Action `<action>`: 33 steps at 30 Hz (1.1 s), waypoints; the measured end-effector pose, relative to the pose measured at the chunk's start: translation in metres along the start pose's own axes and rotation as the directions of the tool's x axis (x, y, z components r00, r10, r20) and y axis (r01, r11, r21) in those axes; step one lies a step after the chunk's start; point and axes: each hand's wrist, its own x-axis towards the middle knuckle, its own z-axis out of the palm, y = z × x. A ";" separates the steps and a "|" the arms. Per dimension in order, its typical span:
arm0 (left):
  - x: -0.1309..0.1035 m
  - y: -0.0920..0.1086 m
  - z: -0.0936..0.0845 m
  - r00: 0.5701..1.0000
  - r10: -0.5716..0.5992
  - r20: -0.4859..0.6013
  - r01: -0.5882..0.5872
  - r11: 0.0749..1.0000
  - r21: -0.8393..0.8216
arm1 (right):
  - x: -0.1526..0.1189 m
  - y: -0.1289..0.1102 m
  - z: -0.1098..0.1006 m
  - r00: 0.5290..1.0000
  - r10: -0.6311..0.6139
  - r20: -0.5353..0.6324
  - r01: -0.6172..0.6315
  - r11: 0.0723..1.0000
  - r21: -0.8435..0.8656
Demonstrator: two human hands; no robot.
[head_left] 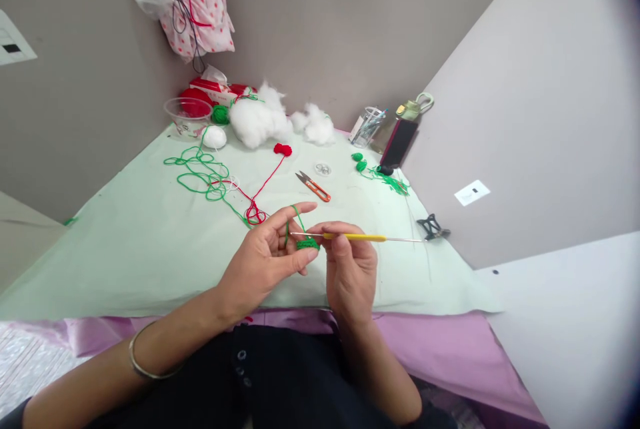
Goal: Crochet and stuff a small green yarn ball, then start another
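Note:
My left hand (267, 252) pinches a small green crochet piece (307, 243) between thumb and fingers, with green yarn (200, 172) looped over the raised index finger. My right hand (350, 265) grips a crochet hook (367, 237) with a yellow handle, its metal tip pushed into the green piece. Both hands hover over the near part of the pale green table cover (125, 249). The yarn trails back to a loose tangle at the far left.
Orange-handled snips (314, 187) lie just beyond my hands. Red yarn (260, 199) leads to a small red crochet piece (283, 149). White stuffing (265, 119), a clear bowl (189, 114), a cup of tools (367, 125), a dark phone (399, 142) and a black clip (433, 227) stand further off.

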 end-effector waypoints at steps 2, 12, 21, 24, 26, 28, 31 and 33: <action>0.000 0.002 -0.001 1.000 -0.005 -0.002 0.005 1.000 0.010 | 0.001 0.000 0.001 0.999 0.037 -0.025 -0.037 0.999 0.035; 0.002 0.002 -0.005 1.000 -0.003 0.015 0.003 1.000 -0.021 | 0.004 -0.004 0.006 0.997 0.068 -0.024 -0.066 0.993 0.096; 0.000 0.007 -0.012 1.000 -0.003 0.008 0.003 0.998 -0.055 | 0.009 -0.023 -0.001 0.984 -0.120 -0.131 0.117 0.993 -0.033; -0.001 0.009 -0.012 1.000 -0.013 0.006 0.013 0.999 -0.047 | 0.007 -0.028 -0.002 0.984 -0.152 -0.096 0.145 0.986 -0.077; -0.001 0.010 -0.012 1.000 -0.013 0.010 0.013 0.999 -0.044 | 0.004 -0.029 -0.002 0.988 -0.149 -0.045 0.144 0.985 -0.091; -0.002 0.010 -0.011 1.000 -0.005 0.017 0.006 0.999 -0.045 | 0.003 -0.028 -0.001 0.990 -0.142 -0.017 0.140 0.985 -0.097; -0.002 0.010 -0.011 1.000 0.006 0.020 -0.006 0.999 -0.039 | 0.002 -0.027 -0.001 0.992 -0.127 -0.006 0.126 0.987 -0.098; -0.003 0.009 -0.011 1.000 0.009 0.021 -0.009 1.000 -0.028 | 0.003 -0.026 -0.001 0.993 -0.119 0.010 0.120 0.988 -0.093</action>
